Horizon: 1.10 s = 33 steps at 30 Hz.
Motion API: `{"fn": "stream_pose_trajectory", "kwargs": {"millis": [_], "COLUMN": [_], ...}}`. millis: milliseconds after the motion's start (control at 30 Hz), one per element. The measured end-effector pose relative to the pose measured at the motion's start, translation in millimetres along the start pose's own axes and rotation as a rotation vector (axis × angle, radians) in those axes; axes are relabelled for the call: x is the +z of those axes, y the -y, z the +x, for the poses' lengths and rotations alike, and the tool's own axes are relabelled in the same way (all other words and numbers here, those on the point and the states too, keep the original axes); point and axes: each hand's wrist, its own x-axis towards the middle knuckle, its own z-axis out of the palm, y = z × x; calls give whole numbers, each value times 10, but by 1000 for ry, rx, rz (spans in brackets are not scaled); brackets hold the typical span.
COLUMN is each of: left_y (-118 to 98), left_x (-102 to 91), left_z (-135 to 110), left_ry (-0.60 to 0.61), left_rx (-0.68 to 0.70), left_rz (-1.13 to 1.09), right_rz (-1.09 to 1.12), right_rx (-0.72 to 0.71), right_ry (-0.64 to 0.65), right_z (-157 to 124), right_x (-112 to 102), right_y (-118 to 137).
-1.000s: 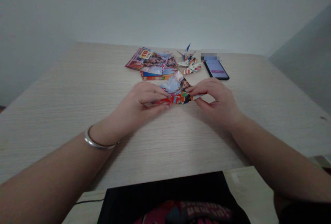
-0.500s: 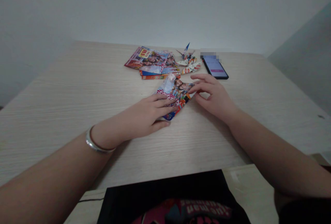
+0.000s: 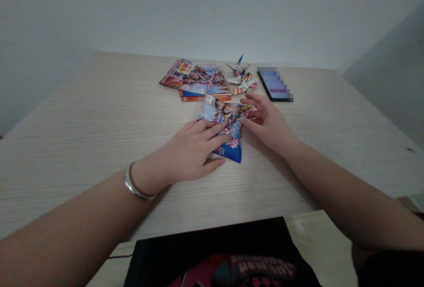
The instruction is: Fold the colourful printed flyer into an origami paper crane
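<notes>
While the dark cloth point(image 3: 212, 251) fills the bottom edge, both forearms run in from the lower corners. Left hand point(image 3: 194, 152), silver bangle point(image 3: 134, 185) on the wrist, lies flat at frame centre, fingers spread, pressing on the folded colourful printed paper sheet point(image 3: 232, 115). Sheet sits on the light wood-grain table point(image 3: 82, 123), blue tip pointing toward the bottom. Right hand point(image 3: 268, 121) is just right of it, thumb and curled fingers pinching the sheet's right corner. Further up: stack of colourful glossy flyers point(image 3: 195, 79), small folded paper cranes point(image 3: 241, 79) beside it, black smartphone point(image 3: 276, 88) at their right, screen lit.
</notes>
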Motion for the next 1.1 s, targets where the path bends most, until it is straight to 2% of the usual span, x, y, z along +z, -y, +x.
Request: {"fn": "stream_pose_trajectory", "kwargs": {"millis": [167, 267, 567, 733, 833, 1100], "left_y": [-65, -87, -34, -20, -12, 14], "left_x": [-74, -80, 45, 30, 17, 23], "left_z": [62, 80, 74, 95, 87, 70], "left_ry": [3, 7, 3, -31, -29, -40], "left_rx": [-12, -25, -21, -35, -52, -31], "left_rz": [-1, -51, -85, -110, -177, -275], "right_rz": [127, 135, 92, -32, -87, -6], "right_rx": [156, 190, 128, 66, 76, 89], "right_ry": [22, 50, 130, 84, 81, 69], "right_z": [59, 68, 66, 68, 66, 62], "right_x": [-8, -6, 21, 54, 63, 47], "right_y": [-89, -69, -34, -2, 35, 20]}}
